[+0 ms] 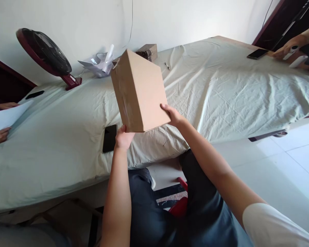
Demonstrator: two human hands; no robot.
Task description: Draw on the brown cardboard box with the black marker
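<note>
A brown cardboard box [150, 92] is tilted up in front of me, with clear tape along its left face. My left hand [124, 138] grips its lower left corner, the thumb up against the side and the other fingers hidden beneath. At the lower right edge my right hand [173, 115] holds the box, its thumb lying on the broad face and its fingers out of sight underneath. Just left of my left hand a black phone [110, 138] lies on the pale green cloth [74, 137].
A dark red fan [47, 55] stands at the back left, near a clear plastic bag [100, 65]. Behind the box are a smaller carton [151, 51] and a pen [167, 66]. Another person's hands [0, 137] hold white paper at left; a co-worker's hand [289, 46] is at far right near a phone [257, 54].
</note>
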